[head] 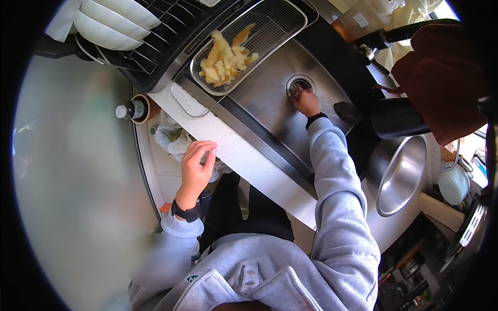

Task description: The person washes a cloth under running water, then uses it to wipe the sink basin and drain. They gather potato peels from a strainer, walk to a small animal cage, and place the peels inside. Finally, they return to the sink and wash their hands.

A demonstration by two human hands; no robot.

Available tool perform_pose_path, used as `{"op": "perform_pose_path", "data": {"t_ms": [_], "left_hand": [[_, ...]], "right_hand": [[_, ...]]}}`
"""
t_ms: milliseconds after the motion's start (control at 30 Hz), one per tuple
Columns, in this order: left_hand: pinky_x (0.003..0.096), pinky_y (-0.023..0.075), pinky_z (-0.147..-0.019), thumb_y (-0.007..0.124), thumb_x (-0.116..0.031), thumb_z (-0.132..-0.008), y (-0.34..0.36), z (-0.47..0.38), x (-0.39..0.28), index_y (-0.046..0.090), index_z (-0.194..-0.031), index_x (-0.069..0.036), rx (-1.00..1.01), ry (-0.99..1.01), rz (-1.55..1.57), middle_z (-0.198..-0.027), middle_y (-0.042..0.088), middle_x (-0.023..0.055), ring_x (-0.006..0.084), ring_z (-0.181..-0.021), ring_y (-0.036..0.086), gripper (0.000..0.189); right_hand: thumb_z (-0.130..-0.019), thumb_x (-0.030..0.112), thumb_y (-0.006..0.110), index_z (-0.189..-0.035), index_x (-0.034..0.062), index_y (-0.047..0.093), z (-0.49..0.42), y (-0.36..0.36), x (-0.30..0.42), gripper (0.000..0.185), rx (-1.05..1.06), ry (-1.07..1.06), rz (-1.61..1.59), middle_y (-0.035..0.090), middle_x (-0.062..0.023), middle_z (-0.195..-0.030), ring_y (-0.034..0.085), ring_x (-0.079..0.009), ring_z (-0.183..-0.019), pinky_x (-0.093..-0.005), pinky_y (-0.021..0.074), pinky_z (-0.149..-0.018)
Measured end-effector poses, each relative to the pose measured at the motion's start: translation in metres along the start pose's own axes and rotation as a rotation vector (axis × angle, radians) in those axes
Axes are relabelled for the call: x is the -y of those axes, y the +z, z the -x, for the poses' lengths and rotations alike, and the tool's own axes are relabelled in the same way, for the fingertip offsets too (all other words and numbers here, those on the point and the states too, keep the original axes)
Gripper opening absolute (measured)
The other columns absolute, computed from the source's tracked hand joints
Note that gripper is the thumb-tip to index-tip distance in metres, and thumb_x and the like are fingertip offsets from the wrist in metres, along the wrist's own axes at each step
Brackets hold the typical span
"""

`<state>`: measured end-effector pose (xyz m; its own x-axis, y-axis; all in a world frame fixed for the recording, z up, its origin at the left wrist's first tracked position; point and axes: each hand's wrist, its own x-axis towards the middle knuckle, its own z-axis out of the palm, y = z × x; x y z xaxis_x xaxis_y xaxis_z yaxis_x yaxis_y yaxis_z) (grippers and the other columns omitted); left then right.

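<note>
My right hand reaches into the stainless-steel sink, its fingertips at the drain strainer. Those fingertips are partly hidden, so whether they grip the strainer cannot be made out. My left hand hangs in the air beside the white counter edge, fingers bent and thumb near them, with nothing visible in it. A wire-mesh basket spans the sink's upper left part and holds pale yellow peelings. Right of my right hand, a dark scouring pad lies in the sink.
White bowls stand in a black dish rack at upper left. A steel bowl leans right of the sink, under a brown cloth. A white-capped bottle and a plastic bag are left of the counter.
</note>
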<state>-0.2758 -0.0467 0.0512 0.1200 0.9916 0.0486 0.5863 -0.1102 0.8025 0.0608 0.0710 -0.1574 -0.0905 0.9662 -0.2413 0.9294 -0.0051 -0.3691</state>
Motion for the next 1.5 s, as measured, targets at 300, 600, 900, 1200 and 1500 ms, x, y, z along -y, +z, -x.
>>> {"op": "perform_pose_path", "data": {"t_ms": [300,600,900,1200,1500], "left_hand": [[0.0279,0.0476,-0.067,0.059,-0.005,-0.083,-0.043,0.035,0.071,0.062,-0.088,0.0,-0.15,-0.221,0.016,-0.086,0.064,0.0096,0.0186,-0.076,0.061,0.008],[0.0265,0.044,-0.058,0.069,-0.025,-0.078,-0.032,0.106,0.219,0.059,-0.079,0.0,-0.542,-0.702,0.039,-0.066,0.061,0.0057,0.0128,-0.06,0.055,0.026],[0.0356,0.0468,-0.065,0.074,-0.023,-0.064,0.001,0.102,0.204,0.04,-0.106,0.0,-0.218,-0.829,0.163,-0.078,0.059,0.0102,0.0249,-0.07,0.059,0.058],[0.0433,0.0436,-0.078,0.066,-0.019,-0.067,0.009,0.116,0.217,0.036,-0.113,-0.001,-0.36,-0.813,0.036,-0.089,0.06,0.0213,0.0399,-0.086,0.058,0.058],[0.0283,0.0398,-0.033,0.067,-0.013,-0.07,-0.005,0.145,0.231,0.039,-0.11,0.001,-0.305,-1.007,0.4,-0.076,0.054,0.0108,0.0157,-0.043,0.05,0.051]], "right_hand": [[-0.077,0.014,0.056,-0.073,0.0124,0.066,0.021,-0.061,0.012,0.011,-0.195,-0.053,0.362,0.057,-0.0077,-0.089,0.06,-0.0285,-0.076,-0.0394,0.0497,-0.061],[-0.076,0.011,0.064,-0.078,0.0063,0.066,0.129,-0.12,0.115,0.005,-0.121,-0.285,-0.091,0.06,-0.0071,-0.086,0.06,-0.0316,-0.062,-0.0369,0.0488,-0.057],[-0.077,0.011,0.063,-0.077,0.0058,0.066,0.165,-0.142,0.175,0.006,-0.223,-0.3,0.079,0.059,-0.005,-0.083,0.06,-0.0273,-0.059,-0.0333,0.0496,-0.054],[-0.076,-0.001,0.064,-0.085,-0.0013,0.061,0.194,-0.139,0.29,0.009,-0.256,-0.321,-0.399,0.06,-0.0116,-0.09,0.062,-0.0219,-0.067,-0.0293,0.0484,-0.059],[-0.097,0.02,0.037,-0.096,0.0044,0.05,0.169,0.093,0.36,0.02,0.391,0.636,-1.891,0.057,-0.0075,-0.074,0.055,-0.0169,-0.055,-0.0279,0.0458,-0.052]]}}
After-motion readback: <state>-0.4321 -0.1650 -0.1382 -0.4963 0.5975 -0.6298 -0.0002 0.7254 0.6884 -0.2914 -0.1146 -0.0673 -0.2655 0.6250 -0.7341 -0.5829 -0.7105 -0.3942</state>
